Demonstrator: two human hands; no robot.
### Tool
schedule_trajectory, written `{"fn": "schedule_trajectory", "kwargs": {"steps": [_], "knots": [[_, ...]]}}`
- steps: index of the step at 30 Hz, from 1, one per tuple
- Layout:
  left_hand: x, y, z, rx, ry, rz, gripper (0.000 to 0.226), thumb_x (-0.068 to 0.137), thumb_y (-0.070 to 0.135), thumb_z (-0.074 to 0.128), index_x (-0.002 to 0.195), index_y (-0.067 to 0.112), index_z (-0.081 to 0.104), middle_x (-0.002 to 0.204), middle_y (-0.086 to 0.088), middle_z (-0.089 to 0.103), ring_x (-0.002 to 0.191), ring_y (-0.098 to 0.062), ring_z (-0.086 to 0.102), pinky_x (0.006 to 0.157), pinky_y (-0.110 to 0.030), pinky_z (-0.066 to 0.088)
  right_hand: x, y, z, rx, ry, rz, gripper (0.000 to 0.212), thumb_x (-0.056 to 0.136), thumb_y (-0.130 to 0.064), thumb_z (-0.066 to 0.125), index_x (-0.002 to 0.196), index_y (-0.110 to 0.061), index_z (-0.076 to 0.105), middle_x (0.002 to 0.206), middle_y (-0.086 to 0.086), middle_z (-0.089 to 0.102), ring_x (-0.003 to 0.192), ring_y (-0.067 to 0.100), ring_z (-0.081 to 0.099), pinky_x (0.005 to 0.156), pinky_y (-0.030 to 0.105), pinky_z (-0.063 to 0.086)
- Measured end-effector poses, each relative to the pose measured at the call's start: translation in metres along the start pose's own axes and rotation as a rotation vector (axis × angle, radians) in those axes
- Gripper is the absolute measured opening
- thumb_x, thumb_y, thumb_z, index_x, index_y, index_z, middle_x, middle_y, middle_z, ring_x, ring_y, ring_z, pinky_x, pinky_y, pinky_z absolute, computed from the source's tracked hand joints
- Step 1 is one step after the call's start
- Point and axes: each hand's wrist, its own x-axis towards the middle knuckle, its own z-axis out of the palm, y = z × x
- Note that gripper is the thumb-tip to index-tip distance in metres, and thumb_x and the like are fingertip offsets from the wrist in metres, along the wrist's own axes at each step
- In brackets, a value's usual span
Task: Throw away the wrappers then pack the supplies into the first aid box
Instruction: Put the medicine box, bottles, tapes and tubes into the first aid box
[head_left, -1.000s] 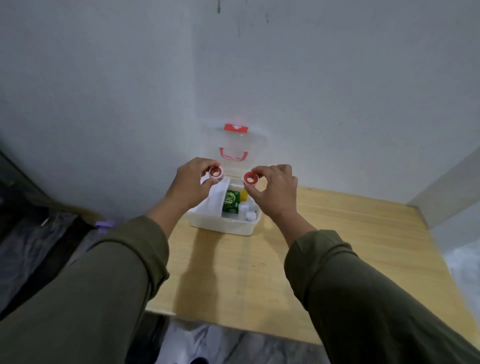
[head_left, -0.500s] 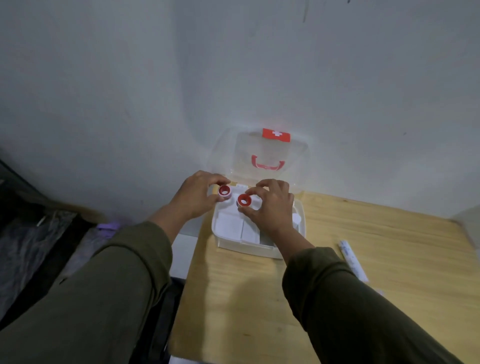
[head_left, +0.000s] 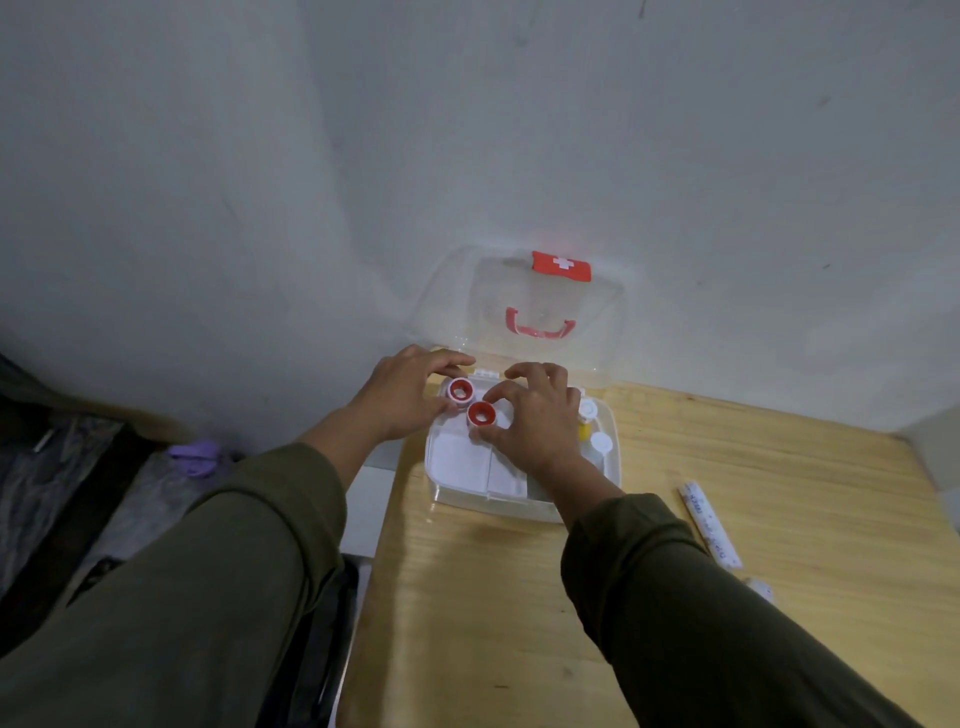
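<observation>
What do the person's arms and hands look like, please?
Both arms wear long, loose olive-green sleeves that end at the wrists. The left hand and right hand are bare: no gloves, rings or watch show.

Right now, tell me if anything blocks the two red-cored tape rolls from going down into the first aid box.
Nothing visible does. The lid stands open against the wall. The left hand holds one tape roll, the right hand the other tape roll, both right over the first aid box and its white packets.
</observation>
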Motion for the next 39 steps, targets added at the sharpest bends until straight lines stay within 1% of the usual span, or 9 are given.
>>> {"fn": "schedule_trajectory", "kwargs": {"steps": [10, 16, 21, 25, 27, 31, 34, 37, 39], "knots": [[-0.004, 0.004, -0.001, -0.037, -0.028, 0.002, 0.049, 0.084, 0.028, 0.068, 0.130, 0.029, 0.053, 0.136, -0.003, 0.053, 0.122, -0.023, 0.049, 0.100, -0.032, 0.039, 0.000, 0.000, 0.004, -0.041, -0.013, -0.007, 0.049, 0.073, -0.054, 0.069, 0.116, -0.031, 0.063, 0.138, -0.005, 0.042, 0.128, 0.022, 0.027, 0.104, 0.039, 0.026], [-0.009, 0.008, -0.009, -0.061, 0.092, -0.001, 0.044, 0.087, 0.024, 0.064, 0.129, 0.027, 0.053, 0.126, 0.001, 0.061, 0.118, -0.020, 0.052, 0.099, -0.033, 0.040, -0.005, 0.002, -0.012, 0.019, 0.069, -0.022, 0.052, 0.078, -0.052, 0.065, 0.124, -0.030, 0.056, 0.137, -0.004, 0.044, 0.129, 0.022, 0.028, 0.104, 0.037, 0.026], [-0.007, 0.045, -0.020, -0.018, 0.219, 0.069, 0.042, 0.089, 0.020, 0.060, 0.129, 0.028, 0.052, 0.125, 0.003, 0.061, 0.118, -0.019, 0.051, 0.098, -0.030, 0.038, -0.020, 0.025, -0.047, 0.006, 0.145, 0.016, 0.057, 0.078, -0.049, 0.066, 0.130, -0.033, 0.049, 0.138, -0.004, 0.043, 0.131, 0.023, 0.026, 0.103, 0.037, 0.028], [-0.004, 0.091, -0.012, 0.014, 0.243, 0.220, 0.041, 0.088, 0.024, 0.060, 0.128, 0.026, 0.054, 0.123, 0.003, 0.062, 0.119, -0.019, 0.049, 0.097, -0.029, 0.036, -0.046, 0.066, -0.074, -0.007, 0.204, 0.075, 0.059, 0.077, -0.050, 0.067, 0.130, -0.033, 0.050, 0.135, -0.004, 0.045, 0.129, 0.025, 0.028, 0.098, 0.038, 0.029], [-0.004, 0.118, 0.002, 0.001, 0.239, 0.263, 0.041, 0.087, 0.027, 0.061, 0.128, 0.027, 0.054, 0.123, 0.002, 0.062, 0.118, -0.020, 0.049, 0.095, -0.028, 0.035, -0.063, 0.092, -0.085, -0.014, 0.222, 0.125, 0.060, 0.075, -0.051, 0.068, 0.130, -0.033, 0.050, 0.134, -0.004, 0.046, 0.129, 0.025, 0.029, 0.097, 0.038, 0.029], [-0.006, 0.170, 0.044, -0.018, 0.201, 0.352, 0.043, 0.086, 0.028, 0.063, 0.128, 0.027, 0.053, 0.121, 0.008, 0.061, 0.119, -0.016, 0.047, 0.108, -0.040, 0.029, -0.102, 0.147, -0.098, -0.022, 0.207, 0.227, 0.062, 0.074, -0.051, 0.069, 0.130, -0.033, 0.049, 0.135, -0.006, 0.044, 0.130, 0.024, 0.027, 0.099, 0.037, 0.027], [-0.010, 0.199, 0.086, -0.022, 0.160, 0.411, 0.046, 0.084, 0.028, 0.065, 0.128, 0.023, 0.054, 0.122, 0.004, 0.062, 0.119, -0.018, 0.047, 0.101, -0.034, 0.037, -0.132, 0.187, -0.096, -0.017, 0.173, 0.280, 0.063, 0.074, -0.051, 0.070, 0.130, -0.034, 0.050, 0.136, -0.006, 0.044, 0.130, 0.023, 0.026, 0.099, 0.036, 0.027], [-0.015, 0.218, 0.132, -0.011, 0.085, 0.389, 0.050, 0.083, 0.031, 0.067, 0.130, 0.023, 0.052, 0.126, 0.004, 0.059, 0.123, -0.018, 0.043, 0.102, -0.031, 0.035, -0.157, 0.224, -0.084, -0.022, 0.136, 0.307, 0.063, 0.073, -0.050, 0.070, 0.130, -0.033, 0.050, 0.136, -0.006, 0.044, 0.130, 0.023, 0.026, 0.098, 0.036, 0.027], [-0.018, 0.225, 0.163, 0.005, 0.026, 0.343, 0.057, 0.080, 0.033, 0.068, 0.133, 0.024, 0.048, 0.132, 0.002, 0.055, 0.127, -0.019, 0.039, 0.106, -0.035, 0.034, -0.171, 0.245, -0.075, -0.006, 0.104, 0.319, 0.065, 0.072, -0.050, 0.071, 0.131, -0.033, 0.049, 0.135, -0.006, 0.044, 0.130, 0.022, 0.026, 0.099, 0.035, 0.027]]}}
